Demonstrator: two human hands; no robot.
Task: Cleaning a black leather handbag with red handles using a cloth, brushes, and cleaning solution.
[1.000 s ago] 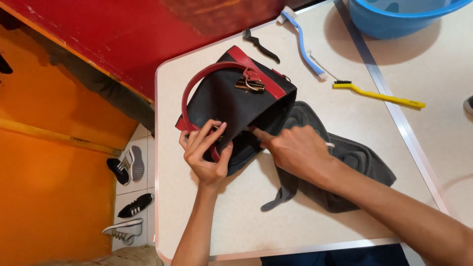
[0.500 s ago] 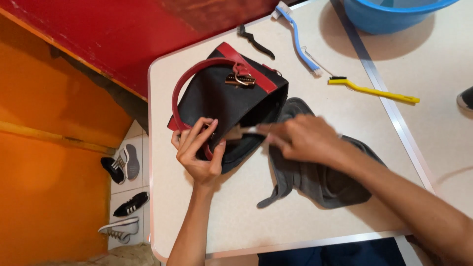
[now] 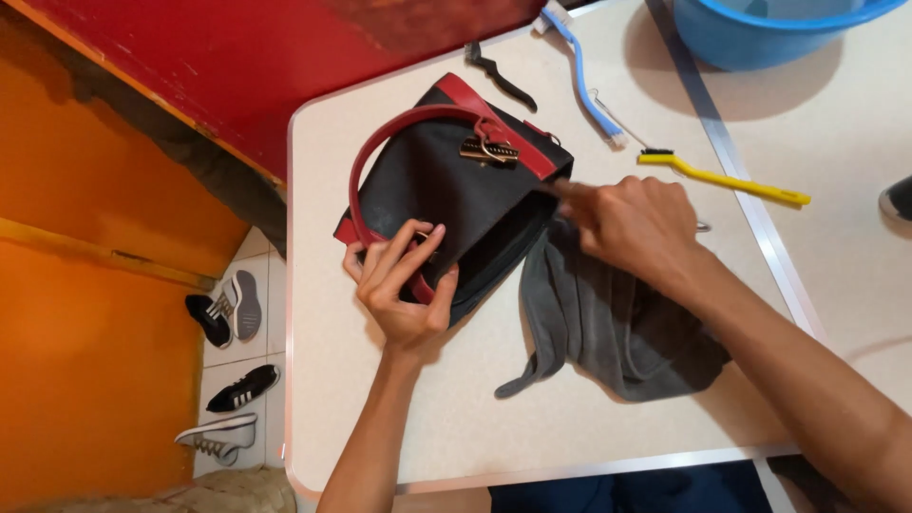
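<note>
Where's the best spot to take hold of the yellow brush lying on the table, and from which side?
Grip the yellow brush by its long thin handle, near the middle, coming straight down from above. It lies flat on the table with bare space around it, bristle head pointing toward the black bag. The right hand is nearest it; the left hand is on the bag's red handle.

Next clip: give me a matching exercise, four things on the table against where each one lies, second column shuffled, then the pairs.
Things:
1. handbag
2. grey cloth
3. yellow brush
4. blue basin

Places:
A. top right corner of the view, cut off by the edge
B. under the left hand, by the table's left edge
C. just right of the right hand
D. below the right hand, beside the bag

Pairs: 1-B, 2-D, 3-C, 4-A
</note>
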